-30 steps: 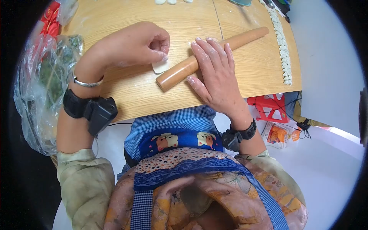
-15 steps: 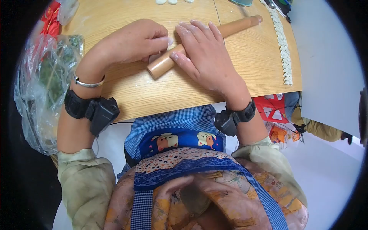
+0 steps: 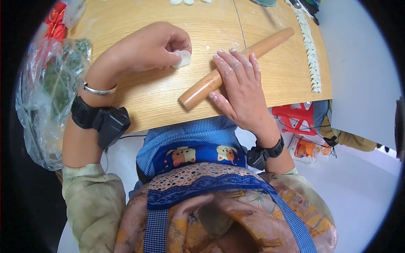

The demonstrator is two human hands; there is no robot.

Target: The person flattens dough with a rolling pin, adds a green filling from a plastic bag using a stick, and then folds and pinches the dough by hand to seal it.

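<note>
- Seen from above at a pale wooden table [image 3: 270, 84], edge curved by the lens.
- Left hand [image 3: 147, 48] curled, thumb and fingertips pinching a small flat white piece of dough [image 3: 182, 58]; grip narrow, closed on the dough's left edge, part of the piece hidden under the fingers.
- Dough lying on the table just left of the long tan wooden rolling pin [image 3: 236, 67], apart from it.
- Right hand [image 3: 238, 90] laid flat, palm down, across the middle of the rolling pin, floury fingers spread and straight; grip wide, pressing rather than clasping. Middle of the pin hidden beneath the palm.
- Pin lying slantwise, near end toward the table's front edge, far end up and to the right.
- Row of small white folded dumplings [image 3: 310, 46] along the right edge of the table, top end cut off by the frame.
- Crumpled clear plastic bag holding something green [image 3: 46, 92] at left, contents hard to make out.
- Black wrist bands [image 3: 103, 120] on both forearms; silver bangle [image 3: 98, 90] on the left.
- Red plastic stool [image 3: 295, 116] below the table, partly hidden.
</note>
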